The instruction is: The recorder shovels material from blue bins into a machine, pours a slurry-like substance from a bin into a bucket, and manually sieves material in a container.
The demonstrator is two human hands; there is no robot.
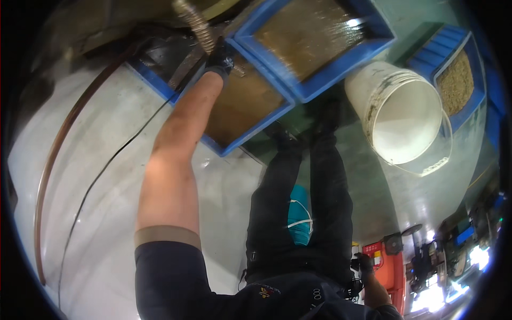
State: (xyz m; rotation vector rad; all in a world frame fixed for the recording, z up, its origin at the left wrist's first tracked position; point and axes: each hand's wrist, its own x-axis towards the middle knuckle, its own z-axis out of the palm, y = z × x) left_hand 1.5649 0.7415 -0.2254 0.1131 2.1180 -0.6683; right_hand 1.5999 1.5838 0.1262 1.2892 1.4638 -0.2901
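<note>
My left hand [220, 60], in a dark glove, reaches out over a blue tub [258, 127] of murky brown water. Its fingers look closed round a ribbed, tan hose [193, 24] that comes down from the top; the hand itself hides part of the grip. Low at the right, beside my hip, is my right hand [365, 262], also gloved in dark. The fingers there seem curled, and a small dark shape sits against them, too unclear to name.
A second blue tub [349, 72] of brown water adjoins the first. To its right stand a white bucket [373, 101] with a wire handle and a blue bin [477, 106] of grainy tan material. A teal bucket [300, 213] shows between my legs. A brown hose [66, 130] and black cable [114, 154] curve at left.
</note>
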